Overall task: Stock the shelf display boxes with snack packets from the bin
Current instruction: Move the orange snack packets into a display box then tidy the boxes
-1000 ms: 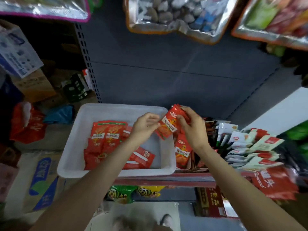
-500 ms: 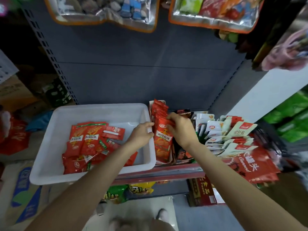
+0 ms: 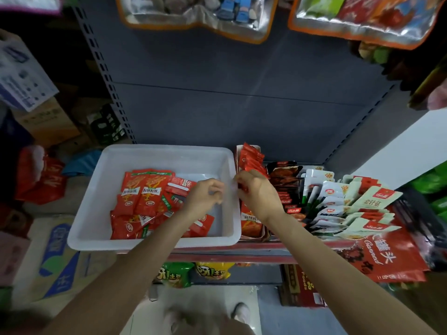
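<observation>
red packets [image 3: 145,201] still heaped at bin's [image 3: 154,238] 9 o'clock; box [image 3: 251,228] part-filled. right hand [image 3: 258,192] pinches packet, left hand [image 3: 205,195] curled, hold unclear.

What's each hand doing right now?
Left hand: over the white bin, blurred; grip cannot be told.
Right hand: pressing the red packets; grip cannot be told.

Two bare hands meet at the right wall of a white bin [image 3: 101,213] of red snack packets [image 3: 142,197] on a shop shelf; the right hand [image 3: 256,192] pinches a red packet beside the display box [image 3: 251,230], while the left hand [image 3: 205,194], blurred, appears empty.
</observation>
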Tool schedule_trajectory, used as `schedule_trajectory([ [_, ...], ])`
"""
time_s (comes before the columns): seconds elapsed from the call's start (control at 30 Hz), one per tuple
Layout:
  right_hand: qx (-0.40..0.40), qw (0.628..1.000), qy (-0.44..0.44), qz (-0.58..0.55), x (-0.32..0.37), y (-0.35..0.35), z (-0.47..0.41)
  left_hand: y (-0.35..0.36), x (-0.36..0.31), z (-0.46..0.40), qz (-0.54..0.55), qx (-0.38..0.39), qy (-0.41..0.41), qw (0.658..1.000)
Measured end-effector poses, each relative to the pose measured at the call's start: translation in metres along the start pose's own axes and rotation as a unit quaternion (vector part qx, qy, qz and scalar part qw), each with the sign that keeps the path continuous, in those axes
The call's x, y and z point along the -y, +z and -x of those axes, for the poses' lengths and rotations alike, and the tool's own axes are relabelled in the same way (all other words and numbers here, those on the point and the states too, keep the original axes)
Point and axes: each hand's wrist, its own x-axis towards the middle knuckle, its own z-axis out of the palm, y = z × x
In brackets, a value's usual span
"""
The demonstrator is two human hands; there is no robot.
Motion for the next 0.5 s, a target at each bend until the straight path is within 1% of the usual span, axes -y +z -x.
schedule_trajectory([
  [0.03, 0.004, 1.000, 0.000, -0.023, 0.007, 0.003, -0.004, -0.007, 0.006, 0.002, -0.014, -0.019, 0.003, 1.000],
  [0.1, 0.020, 0.999, -0.004, -0.051, 0.023, 0.012, -0.012, -0.026, 0.021, 0.007, -0.076, -0.076, 0.004, 0.994],
  [0.17, 0.045, 0.997, -0.005, -0.063, 0.041, 0.026, -0.021, -0.046, 0.039, 0.013, -0.159, -0.137, -0.004, 0.978],
  [0.23, 0.081, 0.995, 0.002, -0.063, 0.057, 0.046, -0.029, -0.067, 0.057, 0.018, -0.223, -0.171, -0.029, 0.959],
  [0.3, 0.125, 0.989, 0.008, -0.072, 0.070, 0.069, -0.036, -0.088, 0.073, 0.021, -0.222, -0.173, -0.089, 0.955],
  [0.37, 0.170, 0.983, -0.012, -0.072, 0.079, 0.092, -0.042, -0.104, 0.092, 0.021, -0.202, -0.155, -0.135, 0.958],
  [0.5, 0.271, 0.960, -0.073, 0.019, 0.095, 0.133, -0.049, -0.124, 0.117, 0.024, -0.179, -0.109, -0.161, 0.964],
])
